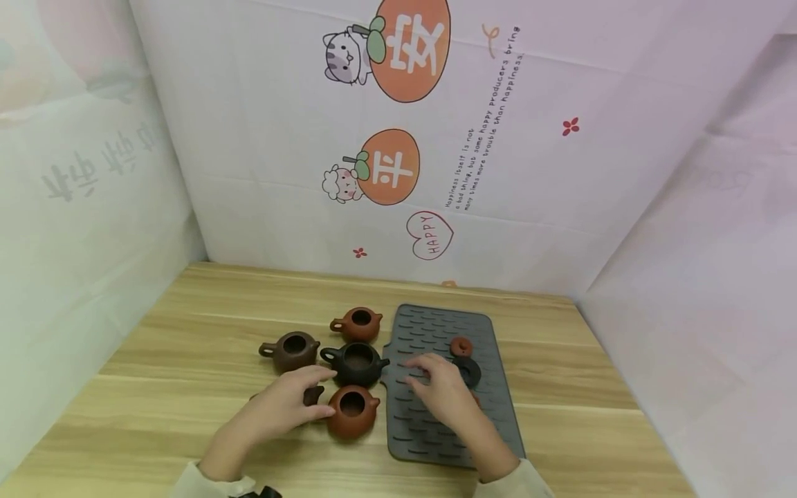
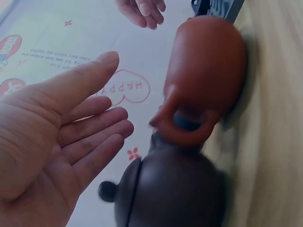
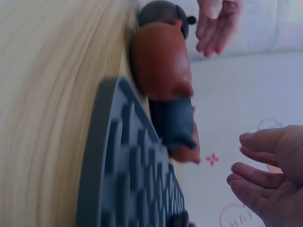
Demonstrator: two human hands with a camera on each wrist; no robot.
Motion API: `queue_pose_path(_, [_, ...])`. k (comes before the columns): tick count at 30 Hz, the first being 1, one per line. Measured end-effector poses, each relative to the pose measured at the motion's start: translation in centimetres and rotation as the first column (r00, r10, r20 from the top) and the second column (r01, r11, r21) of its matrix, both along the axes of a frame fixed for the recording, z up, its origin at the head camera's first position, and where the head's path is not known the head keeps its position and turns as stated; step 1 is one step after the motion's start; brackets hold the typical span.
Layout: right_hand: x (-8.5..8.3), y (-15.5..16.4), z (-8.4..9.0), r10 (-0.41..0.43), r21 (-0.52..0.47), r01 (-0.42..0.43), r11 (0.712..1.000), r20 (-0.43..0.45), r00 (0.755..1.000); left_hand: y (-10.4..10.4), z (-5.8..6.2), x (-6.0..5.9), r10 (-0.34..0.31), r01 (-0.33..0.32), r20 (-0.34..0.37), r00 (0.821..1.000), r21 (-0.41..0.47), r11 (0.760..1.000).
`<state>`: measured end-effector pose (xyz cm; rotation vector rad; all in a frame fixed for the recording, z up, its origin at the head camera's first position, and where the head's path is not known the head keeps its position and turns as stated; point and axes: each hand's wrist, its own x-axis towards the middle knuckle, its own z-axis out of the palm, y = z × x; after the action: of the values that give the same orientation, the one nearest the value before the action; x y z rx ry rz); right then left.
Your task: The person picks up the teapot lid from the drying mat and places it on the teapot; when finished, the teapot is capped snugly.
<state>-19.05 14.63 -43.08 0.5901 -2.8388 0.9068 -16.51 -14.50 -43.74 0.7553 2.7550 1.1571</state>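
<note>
So we had five little teapots bunched up on the wooden table (image 1: 573,353), just beside a grey mat (image 1: 423,446). Our left hand (image 1: 283,408) hung over the near side of the bunch, fingers loosely straight and thumb spread away, not gripping anything. Below it sat a dark teapot (image 2: 175,194), mostly hidden in the head view, but the left wrist view showed its lid on, knob and all. Next to that, near our left thumb, was a reddish-brown pot (image 1: 351,427) with its top uncovered.

Farther back we had a black pot (image 1: 360,377) in the middle, spout aimed at the mat, then a dark brown pot (image 1: 295,362) to its left and a smaller reddish pot (image 1: 361,335) behind it, all three lidless.

Our right hand (image 1: 445,391) hovered above the mat, thumb and fingers apart and relaxed, grasp empty. On the mat near it lay a small red lid (image 1: 461,353) and a black lid (image 1: 476,377), plus a bit of something reddish (image 1: 476,399) mostly covered by that hand.
</note>
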Motion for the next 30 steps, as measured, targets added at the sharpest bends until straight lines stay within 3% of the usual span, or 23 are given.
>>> queue_pose_path(12, [0.3, 4.9, -0.7, -0.143, 0.009, 0.143, 0.99, 0.003, 0.99, 1.8, -1.4, 0.4, 0.041, -0.04, 0.026, 0.999, -0.045, 0.998])
queue_pose_path(21, [-0.1, 8.3, -1.8, -0.222, 0.069, 0.214, 0.974, 0.13, 0.966, 2.6, -1.9, 1.0, 0.057, -0.055, 0.023, 0.998, -0.061, 0.997])
queue_pose_path(30, [-0.2, 9.8, -3.1, -0.246, 0.085, 0.235, 0.968, 0.16, 0.956, 3.2, -2.0, 1.4, 0.09, -0.09, -0.001, 0.996, -0.067, 0.994])
